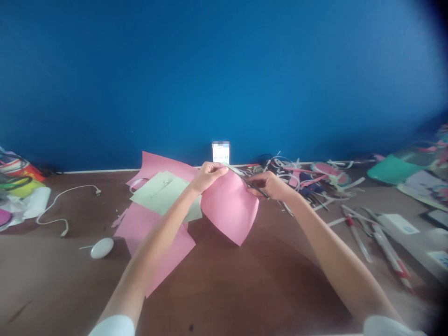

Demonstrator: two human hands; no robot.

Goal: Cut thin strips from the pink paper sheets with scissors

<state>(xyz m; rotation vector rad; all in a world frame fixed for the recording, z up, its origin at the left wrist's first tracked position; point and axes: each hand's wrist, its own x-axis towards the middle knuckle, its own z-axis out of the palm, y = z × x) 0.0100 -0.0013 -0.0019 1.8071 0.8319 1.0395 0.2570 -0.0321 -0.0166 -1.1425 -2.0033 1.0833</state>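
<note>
Left hand (209, 176): thumb and fingers pinch the upper edge of a pink sheet (229, 205). Right hand (269, 185): fingers curled around the dark handles of a pair of scissors (259, 191); blades point up and left, along the sheet's top edge, toward the left hand. Exact blade opening cannot be told; area blurred.

Position of held sheet: raised between the two hands above the table (227, 298), bowed outward, one corner hanging down toward the near side.

Immediately left, partly behind the left forearm: a pale green sheet (159, 192) overlapping a rear pink sheet (166, 163) and a front pink sheet (157, 254). Front one lies flat, with a corner toward the near side.

Behind the hands: a small bright screen (221, 154) upright near the blue wall (224, 70); its reading is too blurred to tell.

Right of the right hand: a tangled heap of paper strips (294, 170), white and pink among darker bits. Further right, red-and-white pens (388, 249) on the tabletop; beyond them, a green piece (395, 169).

Far left: a white oval object (102, 248), a looped white cable (66, 190), and a mixed pile (26, 189) with red, yellow and white items.
</note>
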